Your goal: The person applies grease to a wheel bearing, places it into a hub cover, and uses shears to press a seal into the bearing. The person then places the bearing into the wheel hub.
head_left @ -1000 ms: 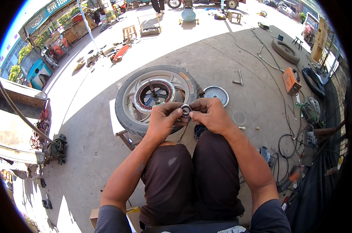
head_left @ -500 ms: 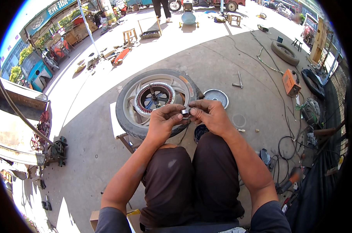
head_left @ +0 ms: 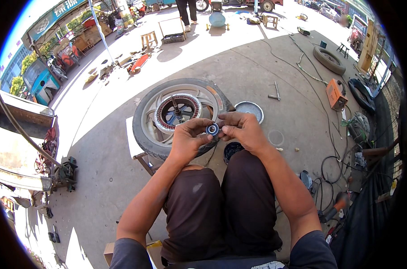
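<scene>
A small ball bearing with a dark seal ring and bright metal inner ring is pinched between the thumb and fingers of my left hand, its flat face turned up toward me. At its right edge, the thumb and a finger of my right hand close on it, with the index finger raised apart. Just beyond my hands lies a wheel with a tyre, on its side on a low stand. In its middle sit a ring-shaped hub motor stator and an upright axle.
A round metal cover lies right of the wheel. Near my right knee is a dark bowl. A T-shaped wrench, an orange welding machine, cables and a loose tyre lie to the right. A person stands far off.
The bearing has turned from edge-on to face-up between my fingers. My right hand has shifted slightly, with its index finger lifting. The view has moved a little.
</scene>
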Tool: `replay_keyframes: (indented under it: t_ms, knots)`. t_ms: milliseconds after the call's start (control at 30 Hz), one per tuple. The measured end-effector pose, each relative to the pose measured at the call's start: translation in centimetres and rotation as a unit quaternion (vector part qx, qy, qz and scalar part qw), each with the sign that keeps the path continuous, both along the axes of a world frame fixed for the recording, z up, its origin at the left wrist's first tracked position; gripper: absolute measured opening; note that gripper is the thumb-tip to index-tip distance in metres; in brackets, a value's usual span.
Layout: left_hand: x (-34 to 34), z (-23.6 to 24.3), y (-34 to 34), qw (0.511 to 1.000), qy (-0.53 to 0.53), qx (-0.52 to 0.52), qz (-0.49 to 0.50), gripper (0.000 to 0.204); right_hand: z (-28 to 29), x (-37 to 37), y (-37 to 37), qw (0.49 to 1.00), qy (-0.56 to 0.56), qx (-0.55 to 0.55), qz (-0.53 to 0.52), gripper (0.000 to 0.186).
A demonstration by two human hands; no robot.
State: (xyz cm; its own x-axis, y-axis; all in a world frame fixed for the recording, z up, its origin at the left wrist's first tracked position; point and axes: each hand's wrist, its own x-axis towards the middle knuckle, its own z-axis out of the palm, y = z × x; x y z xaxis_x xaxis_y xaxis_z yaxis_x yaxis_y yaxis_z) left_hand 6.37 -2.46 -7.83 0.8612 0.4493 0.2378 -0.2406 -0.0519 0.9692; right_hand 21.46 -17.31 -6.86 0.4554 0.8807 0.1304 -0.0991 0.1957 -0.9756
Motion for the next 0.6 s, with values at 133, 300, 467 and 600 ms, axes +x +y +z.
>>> replay_keyframes:
  t_ms: [133,300,467,600]
  knots:
    - [0.2,-2.1,1.7,0.997,0.067,0.034,0.021,0.036,0.1,0.8,-1.0,0.997,0.070,-0.024,-0.013,0.036]
    - [-0.7,-6.5,3.3,0.965,0.153,0.197,0.075,0.035,-0.2,1.9,-1.3,0.986,0.146,-0.053,-0.056,0.031]
    - [-0.8,-8.6,2.8,0.891,0.126,0.414,0.139,0.038,-1.0,2.7,-1.6,0.982,0.165,-0.070,-0.056,0.030]
    - [-0.6,-8.7,2.3,0.892,0.141,0.403,0.150,0.036,-0.6,2.7,-1.8,0.984,0.154,-0.072,-0.056,0.032]
